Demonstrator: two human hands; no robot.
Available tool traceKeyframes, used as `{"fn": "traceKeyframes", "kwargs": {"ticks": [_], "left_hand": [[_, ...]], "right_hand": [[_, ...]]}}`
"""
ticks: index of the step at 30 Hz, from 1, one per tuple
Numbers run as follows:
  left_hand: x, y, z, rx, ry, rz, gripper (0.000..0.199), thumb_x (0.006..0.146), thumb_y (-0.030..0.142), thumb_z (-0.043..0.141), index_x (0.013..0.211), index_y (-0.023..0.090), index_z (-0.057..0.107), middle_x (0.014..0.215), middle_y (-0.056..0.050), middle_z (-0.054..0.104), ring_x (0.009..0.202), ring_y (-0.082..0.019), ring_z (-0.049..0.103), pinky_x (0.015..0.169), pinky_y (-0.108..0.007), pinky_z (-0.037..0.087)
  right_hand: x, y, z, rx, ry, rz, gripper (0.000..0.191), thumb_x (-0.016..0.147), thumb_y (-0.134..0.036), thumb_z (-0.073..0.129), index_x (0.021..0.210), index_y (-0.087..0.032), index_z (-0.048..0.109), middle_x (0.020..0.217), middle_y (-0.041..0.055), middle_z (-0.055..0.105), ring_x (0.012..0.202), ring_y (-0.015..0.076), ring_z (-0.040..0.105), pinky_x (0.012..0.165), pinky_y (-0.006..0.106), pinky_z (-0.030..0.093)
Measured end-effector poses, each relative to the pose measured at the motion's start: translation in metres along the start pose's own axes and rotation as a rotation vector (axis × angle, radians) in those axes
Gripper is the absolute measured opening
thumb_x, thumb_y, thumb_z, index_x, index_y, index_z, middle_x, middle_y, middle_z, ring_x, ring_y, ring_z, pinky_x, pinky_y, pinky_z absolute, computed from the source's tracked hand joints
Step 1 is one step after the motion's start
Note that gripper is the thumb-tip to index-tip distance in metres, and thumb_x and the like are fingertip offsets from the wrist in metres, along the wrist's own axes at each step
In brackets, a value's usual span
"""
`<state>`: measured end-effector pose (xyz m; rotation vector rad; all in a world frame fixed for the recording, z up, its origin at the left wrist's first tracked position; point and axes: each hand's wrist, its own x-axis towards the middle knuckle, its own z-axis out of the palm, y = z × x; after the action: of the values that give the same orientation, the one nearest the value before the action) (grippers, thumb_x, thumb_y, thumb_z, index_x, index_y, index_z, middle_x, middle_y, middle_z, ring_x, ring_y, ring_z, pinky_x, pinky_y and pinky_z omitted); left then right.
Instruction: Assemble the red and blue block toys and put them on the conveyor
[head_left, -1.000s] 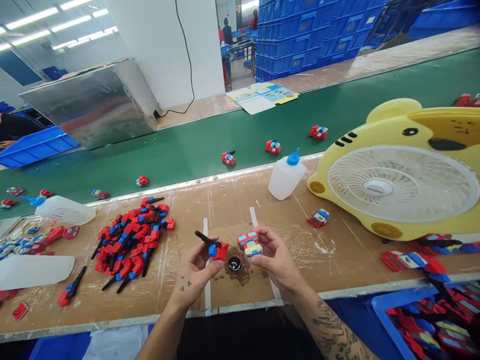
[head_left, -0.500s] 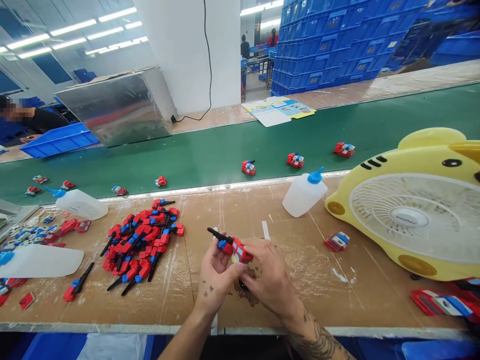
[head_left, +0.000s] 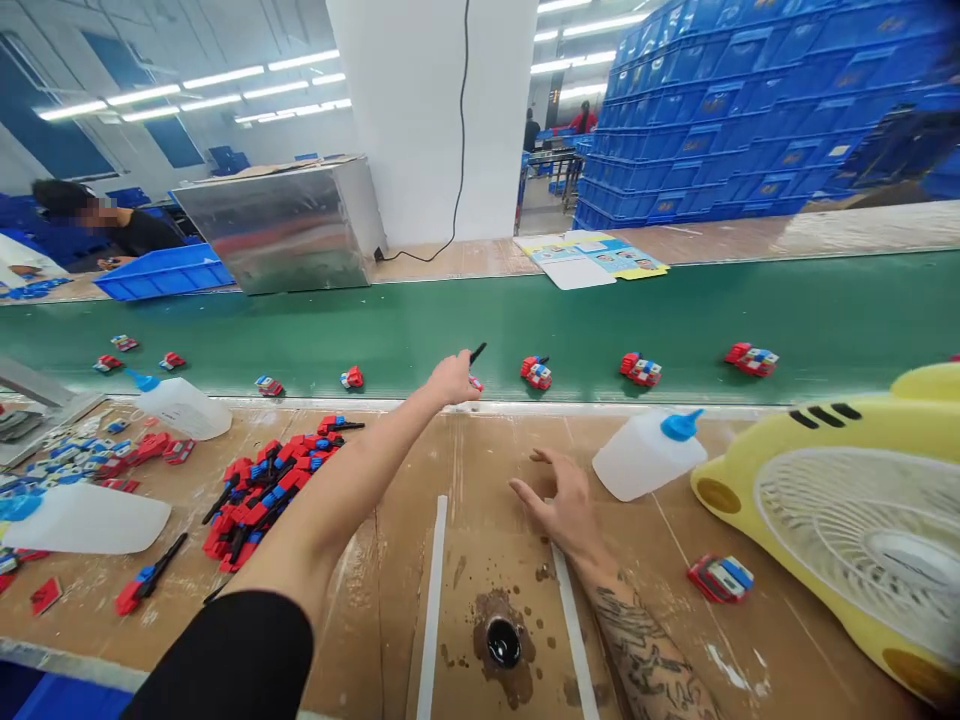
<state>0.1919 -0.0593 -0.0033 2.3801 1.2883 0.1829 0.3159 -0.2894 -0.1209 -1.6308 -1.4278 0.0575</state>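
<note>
My left hand (head_left: 451,378) reaches out over the near edge of the green conveyor belt (head_left: 420,312), its fingers closed around a red toy vehicle (head_left: 475,384). Only a bit of red and a black barrel show past the fingers. My right hand (head_left: 564,502) hovers low over the table with fingers spread and nothing in them, just left of a white bottle with a blue spout (head_left: 637,460). Below, a small black cup of dark liquid (head_left: 503,643) sits between two white strips, with wet spots around it.
Several red toys (head_left: 640,370) sit along the belt. A pile of red-and-blue parts with black barrels (head_left: 281,485) lies left, near more bottles (head_left: 184,407). At right stand a yellow fan (head_left: 847,490) and a loose red-and-white piece (head_left: 720,578). Another person (head_left: 139,230) sits far left.
My left hand has carried the toy from above the cup forward to the belt. My right hand has let go of it and opened. The view has shifted.
</note>
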Motion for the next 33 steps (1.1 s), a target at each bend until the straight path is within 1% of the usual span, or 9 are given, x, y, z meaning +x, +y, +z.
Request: {"fn": "traceKeyframes", "kwargs": {"ticks": [4, 7, 12, 15, 18, 20, 25, 29, 33], "left_hand": [[0.052, 0.000, -0.007, 0.238, -0.203, -0.083, 0.033, 0.091, 0.033, 0.065, 0.119, 0.015, 0.061, 0.120, -0.010, 0.063, 0.107, -0.024, 0.063, 0.092, -0.046, 0.052], [0.067, 0.000, -0.001, 0.317, -0.297, -0.108, 0.033, 0.093, 0.035, 0.063, 0.120, 0.016, 0.061, 0.120, -0.009, 0.063, 0.107, -0.024, 0.063, 0.092, -0.046, 0.053], [0.064, -0.023, -0.001, 0.285, -0.297, -0.012, 0.097, 0.073, 0.044, 0.079, 0.152, 0.018, 0.028, 0.139, -0.019, 0.052, 0.118, -0.031, 0.059, 0.093, -0.042, 0.051], [0.042, -0.065, -0.029, 0.268, -0.270, 0.087, 0.106, 0.074, 0.049, 0.073, 0.157, 0.022, 0.013, 0.150, -0.016, 0.043, 0.131, -0.028, 0.050, 0.102, -0.034, 0.044], [0.005, -0.127, -0.071, 0.329, -0.292, 0.076, 0.070, 0.079, 0.037, 0.066, 0.144, 0.020, 0.045, 0.140, -0.015, 0.055, 0.131, -0.030, 0.050, 0.105, -0.035, 0.039], [-0.024, -0.170, -0.094, 0.385, -0.367, -0.001, 0.052, 0.069, 0.027, 0.072, 0.120, 0.015, 0.067, 0.116, -0.016, 0.069, 0.112, -0.034, 0.062, 0.095, -0.039, 0.046], [-0.075, -0.238, -0.099, 0.381, -0.449, -0.078, 0.050, 0.058, 0.019, 0.075, 0.108, 0.023, 0.071, 0.090, -0.005, 0.074, 0.081, -0.026, 0.068, 0.071, -0.031, 0.050], [-0.085, -0.249, -0.077, 0.305, -0.312, -0.050, 0.043, 0.063, 0.018, 0.070, 0.105, 0.022, 0.068, 0.094, -0.006, 0.072, 0.089, -0.027, 0.066, 0.075, -0.031, 0.048], [-0.094, -0.251, -0.073, 0.177, -0.143, -0.071, 0.024, 0.065, 0.019, 0.067, 0.089, 0.019, 0.062, 0.083, -0.005, 0.068, 0.085, -0.026, 0.063, 0.073, -0.031, 0.045]], "right_hand": [[-0.003, 0.006, 0.003, 0.018, -0.136, -0.031, 0.032, 0.090, -0.047, 0.063, 0.107, -0.020, 0.063, 0.101, 0.0103, 0.068, 0.097, 0.0311, 0.061, 0.084, 0.048, 0.049], [-0.004, 0.009, 0.001, 0.025, -0.167, -0.041, 0.027, 0.091, -0.046, 0.062, 0.102, -0.022, 0.065, 0.097, 0.0085, 0.068, 0.093, 0.0295, 0.062, 0.081, 0.045, 0.051], [-0.009, 0.017, -0.002, 0.005, -0.159, -0.032, 0.025, 0.089, -0.048, 0.063, 0.099, -0.025, 0.067, 0.098, 0.0064, 0.069, 0.092, 0.0283, 0.065, 0.079, 0.040, 0.054], [-0.008, 0.008, -0.007, -0.008, -0.133, 0.039, 0.025, 0.089, -0.049, 0.062, 0.096, -0.026, 0.067, 0.100, 0.0056, 0.069, 0.090, 0.0274, 0.066, 0.075, 0.037, 0.054], [0.008, -0.017, -0.007, 0.030, -0.179, 0.069, 0.022, 0.089, -0.047, 0.062, 0.095, -0.026, 0.066, 0.100, 0.0046, 0.069, 0.090, 0.0263, 0.066, 0.078, 0.035, 0.053], [0.031, -0.039, 0.005, 0.074, -0.217, 0.058, 0.021, 0.090, -0.046, 0.061, 0.095, -0.026, 0.066, 0.096, 0.0038, 0.070, 0.088, 0.0252, 0.067, 0.077, 0.034, 0.053], [0.116, -0.096, 0.107, 0.215, -0.452, -0.029, 0.022, 0.091, -0.040, 0.057, 0.103, -0.023, 0.063, 0.093, 0.0034, 0.070, 0.085, 0.0217, 0.066, 0.078, 0.031, 0.051], [0.175, -0.127, 0.214, 0.086, -0.507, 0.061, 0.052, 0.081, -0.035, 0.069, 0.126, -0.016, 0.053, 0.117, 0.0128, 0.063, 0.109, 0.0262, 0.060, 0.092, 0.034, 0.046], [0.201, -0.140, 0.269, 0.071, -0.460, 0.112, 0.052, 0.075, -0.034, 0.077, 0.118, -0.012, 0.059, 0.125, 0.0216, 0.056, 0.125, 0.0381, 0.045, 0.104, 0.050, 0.033]]}}
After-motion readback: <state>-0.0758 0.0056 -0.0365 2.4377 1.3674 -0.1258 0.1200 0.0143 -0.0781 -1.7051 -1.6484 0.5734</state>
